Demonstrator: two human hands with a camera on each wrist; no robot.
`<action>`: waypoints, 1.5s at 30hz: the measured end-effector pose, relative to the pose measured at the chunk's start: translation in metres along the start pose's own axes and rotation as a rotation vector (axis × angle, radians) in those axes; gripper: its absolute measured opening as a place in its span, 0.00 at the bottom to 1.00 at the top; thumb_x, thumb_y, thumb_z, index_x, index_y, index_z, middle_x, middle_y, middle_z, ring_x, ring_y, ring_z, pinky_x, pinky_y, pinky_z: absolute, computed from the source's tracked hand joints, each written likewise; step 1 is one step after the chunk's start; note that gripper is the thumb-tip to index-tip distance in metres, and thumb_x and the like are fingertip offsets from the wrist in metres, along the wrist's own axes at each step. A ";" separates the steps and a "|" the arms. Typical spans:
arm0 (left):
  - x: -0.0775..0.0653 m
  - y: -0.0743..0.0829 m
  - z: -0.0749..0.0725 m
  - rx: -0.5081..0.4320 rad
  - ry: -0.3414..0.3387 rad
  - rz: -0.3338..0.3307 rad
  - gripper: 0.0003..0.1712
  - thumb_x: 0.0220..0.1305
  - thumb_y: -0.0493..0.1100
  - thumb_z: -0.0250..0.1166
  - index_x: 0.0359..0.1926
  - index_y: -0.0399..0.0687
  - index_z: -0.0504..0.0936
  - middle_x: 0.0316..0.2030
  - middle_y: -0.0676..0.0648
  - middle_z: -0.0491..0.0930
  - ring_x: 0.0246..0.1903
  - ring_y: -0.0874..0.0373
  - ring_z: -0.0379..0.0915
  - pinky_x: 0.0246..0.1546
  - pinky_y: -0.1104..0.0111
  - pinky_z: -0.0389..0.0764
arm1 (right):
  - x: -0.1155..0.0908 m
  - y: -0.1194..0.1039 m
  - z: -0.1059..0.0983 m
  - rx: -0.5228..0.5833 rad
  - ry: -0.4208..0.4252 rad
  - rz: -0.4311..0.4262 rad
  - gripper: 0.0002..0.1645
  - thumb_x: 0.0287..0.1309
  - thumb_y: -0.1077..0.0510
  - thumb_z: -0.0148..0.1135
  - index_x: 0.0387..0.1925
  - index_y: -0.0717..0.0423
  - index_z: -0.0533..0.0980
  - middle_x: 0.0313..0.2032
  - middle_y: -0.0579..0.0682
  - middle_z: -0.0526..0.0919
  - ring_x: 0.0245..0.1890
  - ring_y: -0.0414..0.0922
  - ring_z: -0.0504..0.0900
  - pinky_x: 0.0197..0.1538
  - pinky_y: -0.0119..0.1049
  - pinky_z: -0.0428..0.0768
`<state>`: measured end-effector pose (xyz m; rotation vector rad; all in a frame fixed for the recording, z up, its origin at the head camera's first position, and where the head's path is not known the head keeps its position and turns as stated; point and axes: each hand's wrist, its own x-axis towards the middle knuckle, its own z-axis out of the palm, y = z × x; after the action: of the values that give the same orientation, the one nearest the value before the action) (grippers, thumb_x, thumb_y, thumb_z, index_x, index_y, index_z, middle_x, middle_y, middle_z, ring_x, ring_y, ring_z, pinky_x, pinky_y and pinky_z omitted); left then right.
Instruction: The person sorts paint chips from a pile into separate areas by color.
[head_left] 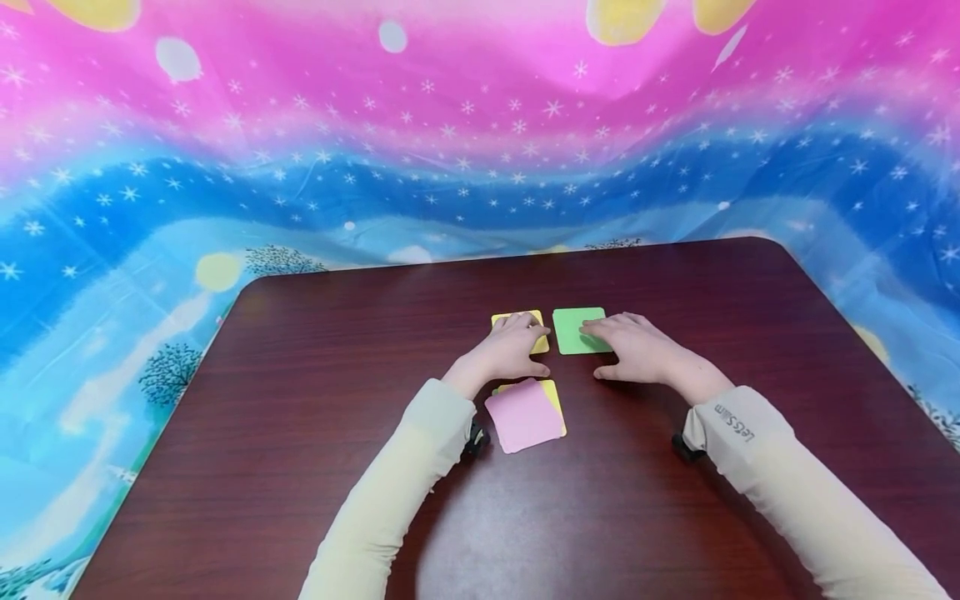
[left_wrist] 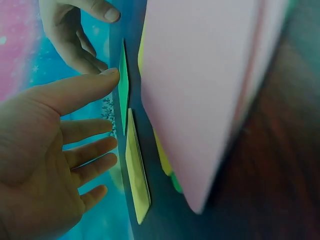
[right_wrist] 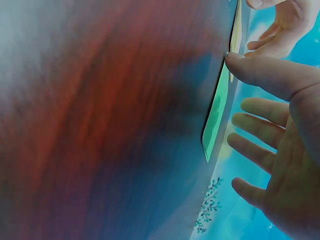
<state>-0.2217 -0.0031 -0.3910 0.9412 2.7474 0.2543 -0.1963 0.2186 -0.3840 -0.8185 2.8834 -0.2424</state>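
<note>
My left hand hovers over a yellow square paper pad, fingers spread and nothing gripped. To its right lies a green square of paper on the table. My right hand reaches over that green square's right side, its fingers extended and relaxed. In the wrist views both palms appear bare, with gaps between the fingers. Closer to me, a pink square pad sits skewed on top of a yellow one, and a bit of green shows beneath them.
The dark reddish-brown wooden table has rounded far corners. Behind it hangs a pink and blue cloth with snowflakes. Each wrist carries a black strapped device near the pale sleeve.
</note>
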 end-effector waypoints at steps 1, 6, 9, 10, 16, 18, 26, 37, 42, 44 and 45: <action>-0.002 -0.001 0.001 -0.001 0.004 -0.001 0.38 0.53 0.58 0.64 0.63 0.51 0.66 0.58 0.49 0.64 0.60 0.54 0.56 0.59 0.56 0.56 | -0.001 -0.002 0.001 -0.001 0.001 -0.006 0.40 0.47 0.49 0.66 0.61 0.58 0.65 0.61 0.56 0.67 0.62 0.57 0.62 0.62 0.58 0.52; -0.015 -0.005 0.003 -0.020 0.028 0.001 0.38 0.52 0.58 0.63 0.63 0.51 0.67 0.57 0.49 0.65 0.59 0.55 0.57 0.57 0.58 0.56 | -0.004 -0.012 0.002 0.010 0.026 -0.036 0.40 0.46 0.49 0.67 0.61 0.57 0.66 0.61 0.56 0.68 0.62 0.56 0.63 0.63 0.58 0.51; -0.023 -0.006 0.002 -0.028 0.035 0.005 0.38 0.52 0.58 0.63 0.63 0.50 0.67 0.57 0.49 0.65 0.58 0.54 0.58 0.57 0.58 0.56 | -0.006 -0.018 0.003 0.015 0.037 -0.059 0.41 0.45 0.48 0.68 0.60 0.57 0.66 0.60 0.55 0.69 0.61 0.56 0.63 0.62 0.58 0.52; -0.025 -0.006 0.002 -0.026 0.038 0.006 0.38 0.52 0.58 0.63 0.63 0.50 0.67 0.57 0.49 0.65 0.58 0.54 0.58 0.58 0.58 0.56 | -0.006 -0.020 0.003 0.014 0.040 -0.068 0.41 0.44 0.47 0.68 0.60 0.58 0.67 0.60 0.55 0.69 0.60 0.55 0.64 0.62 0.58 0.53; -0.036 -0.006 0.003 -0.015 0.049 0.016 0.37 0.52 0.58 0.63 0.62 0.48 0.68 0.54 0.48 0.67 0.56 0.53 0.60 0.59 0.58 0.54 | -0.007 -0.031 0.007 0.015 0.038 -0.101 0.43 0.43 0.45 0.69 0.60 0.56 0.67 0.59 0.53 0.70 0.60 0.53 0.65 0.61 0.58 0.54; -0.041 -0.006 0.003 -0.012 0.052 0.014 0.37 0.52 0.58 0.63 0.61 0.48 0.68 0.54 0.48 0.68 0.56 0.52 0.60 0.60 0.58 0.54 | -0.007 -0.035 0.008 0.025 0.042 -0.116 0.42 0.43 0.44 0.68 0.60 0.55 0.67 0.58 0.52 0.71 0.60 0.53 0.65 0.61 0.58 0.54; -0.060 -0.007 0.003 -0.018 0.048 0.000 0.36 0.52 0.58 0.63 0.60 0.47 0.70 0.51 0.47 0.69 0.54 0.52 0.62 0.59 0.58 0.55 | -0.008 -0.050 0.011 0.042 0.042 -0.153 0.43 0.42 0.42 0.68 0.60 0.54 0.68 0.57 0.50 0.73 0.59 0.52 0.67 0.62 0.57 0.54; -0.084 -0.008 0.007 -0.009 0.052 -0.009 0.33 0.50 0.58 0.65 0.54 0.44 0.74 0.47 0.48 0.73 0.50 0.55 0.65 0.58 0.58 0.56 | -0.007 -0.069 0.017 0.046 0.002 -0.217 0.50 0.34 0.38 0.71 0.60 0.53 0.67 0.56 0.46 0.72 0.58 0.48 0.67 0.64 0.54 0.53; -0.093 -0.010 0.010 0.000 0.074 -0.010 0.31 0.47 0.59 0.67 0.48 0.44 0.77 0.43 0.49 0.74 0.46 0.55 0.66 0.57 0.58 0.57 | -0.005 -0.074 0.019 0.059 0.000 -0.294 0.52 0.30 0.39 0.73 0.60 0.55 0.67 0.58 0.47 0.71 0.58 0.48 0.66 0.61 0.52 0.58; -0.096 -0.009 0.011 0.007 0.077 -0.008 0.31 0.46 0.60 0.67 0.47 0.45 0.77 0.42 0.49 0.74 0.46 0.55 0.66 0.56 0.58 0.57 | -0.004 -0.076 0.020 0.053 -0.003 -0.313 0.53 0.29 0.39 0.74 0.60 0.55 0.67 0.59 0.48 0.70 0.58 0.48 0.66 0.60 0.51 0.59; -0.097 -0.009 0.012 0.007 0.076 -0.004 0.31 0.46 0.60 0.68 0.46 0.45 0.77 0.42 0.49 0.74 0.46 0.55 0.66 0.56 0.57 0.57 | -0.004 -0.076 0.021 0.049 -0.009 -0.313 0.53 0.29 0.39 0.74 0.60 0.54 0.67 0.59 0.48 0.70 0.58 0.48 0.66 0.59 0.51 0.60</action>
<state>-0.1488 -0.0691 -0.3892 0.9468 2.8204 0.2854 -0.1503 0.1543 -0.3898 -1.2554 2.7169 -0.3375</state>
